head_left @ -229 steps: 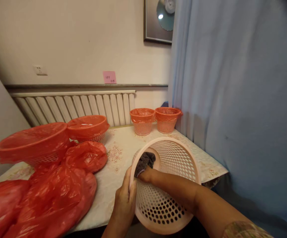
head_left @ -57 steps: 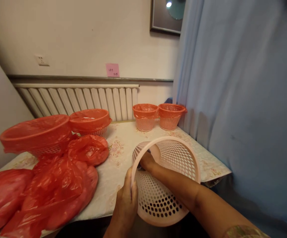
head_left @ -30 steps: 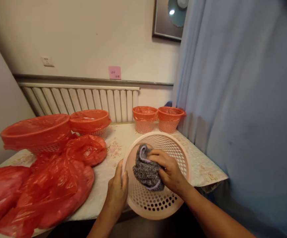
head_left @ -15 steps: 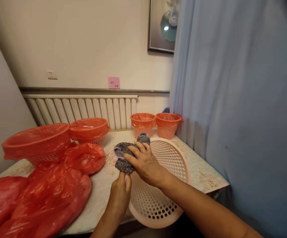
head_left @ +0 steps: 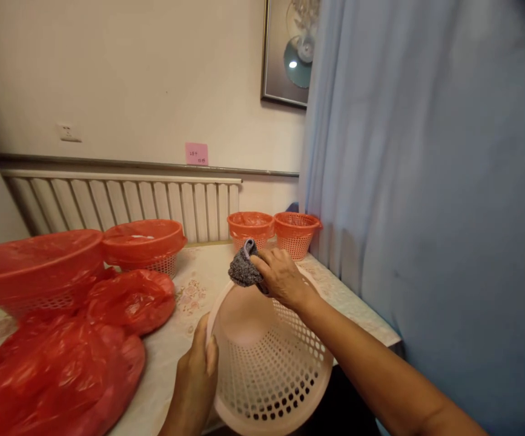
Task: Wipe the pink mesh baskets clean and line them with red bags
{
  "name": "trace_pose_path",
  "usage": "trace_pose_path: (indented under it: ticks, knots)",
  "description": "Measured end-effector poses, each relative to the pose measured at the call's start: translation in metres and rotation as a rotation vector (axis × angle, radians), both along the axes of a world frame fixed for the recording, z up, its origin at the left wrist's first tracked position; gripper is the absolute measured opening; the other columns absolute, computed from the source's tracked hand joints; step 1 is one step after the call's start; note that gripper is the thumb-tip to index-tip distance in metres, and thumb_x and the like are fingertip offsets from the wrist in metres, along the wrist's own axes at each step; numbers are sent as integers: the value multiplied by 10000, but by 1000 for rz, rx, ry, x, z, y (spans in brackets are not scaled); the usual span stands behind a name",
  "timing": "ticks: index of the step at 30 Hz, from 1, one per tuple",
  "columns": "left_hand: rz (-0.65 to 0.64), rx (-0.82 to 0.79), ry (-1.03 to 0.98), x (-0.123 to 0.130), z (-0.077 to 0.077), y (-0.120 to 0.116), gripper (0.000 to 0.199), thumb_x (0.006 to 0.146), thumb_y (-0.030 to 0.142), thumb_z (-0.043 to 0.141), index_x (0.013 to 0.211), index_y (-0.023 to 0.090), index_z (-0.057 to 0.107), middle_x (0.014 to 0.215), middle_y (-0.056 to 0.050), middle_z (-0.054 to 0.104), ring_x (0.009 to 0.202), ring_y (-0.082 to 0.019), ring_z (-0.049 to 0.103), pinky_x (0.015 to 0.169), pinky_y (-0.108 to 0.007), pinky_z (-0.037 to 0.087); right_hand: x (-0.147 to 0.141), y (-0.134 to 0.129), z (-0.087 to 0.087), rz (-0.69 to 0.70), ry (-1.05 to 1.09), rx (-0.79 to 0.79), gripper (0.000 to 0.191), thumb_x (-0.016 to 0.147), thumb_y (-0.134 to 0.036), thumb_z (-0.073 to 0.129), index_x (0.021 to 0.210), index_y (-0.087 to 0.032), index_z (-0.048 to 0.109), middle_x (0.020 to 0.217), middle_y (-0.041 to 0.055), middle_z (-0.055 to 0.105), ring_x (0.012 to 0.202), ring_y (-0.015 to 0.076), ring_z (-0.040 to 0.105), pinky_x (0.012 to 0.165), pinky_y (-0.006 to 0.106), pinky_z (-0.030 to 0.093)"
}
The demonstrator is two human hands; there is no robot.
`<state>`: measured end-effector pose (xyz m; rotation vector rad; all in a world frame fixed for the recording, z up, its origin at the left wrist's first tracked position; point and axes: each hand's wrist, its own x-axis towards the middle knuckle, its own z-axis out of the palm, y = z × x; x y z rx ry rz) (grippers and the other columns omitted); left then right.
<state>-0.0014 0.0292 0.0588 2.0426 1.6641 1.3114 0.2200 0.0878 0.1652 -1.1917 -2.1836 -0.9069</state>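
Note:
A pale pink perforated basket [head_left: 271, 418] is tipped so that its open mouth faces me at the table's near edge. My left hand [head_left: 197, 369] grips the left side of its rim, thumb on the inside. Above the basket's far rim, my right hand [head_left: 284, 280] holds a bunched grey fuzzy cloth [head_left: 244, 266] with purple edging. The fingers of my right hand are curled around the cloth and partly hidden by it.
Red plastic bags [head_left: 75, 363] lie heaped on the left of the flowered tablecloth [head_left: 194, 297]. Behind them stand two baskets lined in red [head_left: 144, 242]. Two smaller red-topped baskets [head_left: 295, 233] stand at the back, beside a blue curtain [head_left: 425, 212].
My left hand has moved from beneath the cloth to the basket's rim. The basket has turned and shifted left and nearer. The cloth is now bunched smaller in my right hand.

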Motion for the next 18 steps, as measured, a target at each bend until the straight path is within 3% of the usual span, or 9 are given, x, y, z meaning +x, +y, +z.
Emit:
trace_pose_path:
  ticks: [6,11,15,18]
  knots:
    - [7,27,10,-9,-7,-2,424,888,266,351,1271,164,500,955,-102,754,820,-247,731,638,-298,566,-6,-12,-11,-33,28,64,351,903,-197,444,1251,-202,494,1093,116,561,902,235,420,736,360,304]
    - [8,125,67,-22,9,8,335,881,310,378,1112,181,584,1001,-98,732,876,-237,704,738,-311,541,-22,-7,-13,5,45,106,324,926,-192,400,1223,-232,521,1054,104,568,866,225,417,728,370,295]
    - [92,249,42,-26,21,20,262,858,307,406,948,179,617,799,-54,710,674,-196,675,647,-273,507,-38,-1,-3,51,53,152,302,946,-211,372,1198,-239,537,1004,95,571,854,218,416,714,368,287]
    - [179,260,26,-28,19,30,220,859,297,413,876,183,600,650,-6,635,539,-161,614,562,-244,455,-51,7,7,99,46,166,296,955,-219,363,1195,-253,533,1006,85,562,874,215,414,740,370,287]
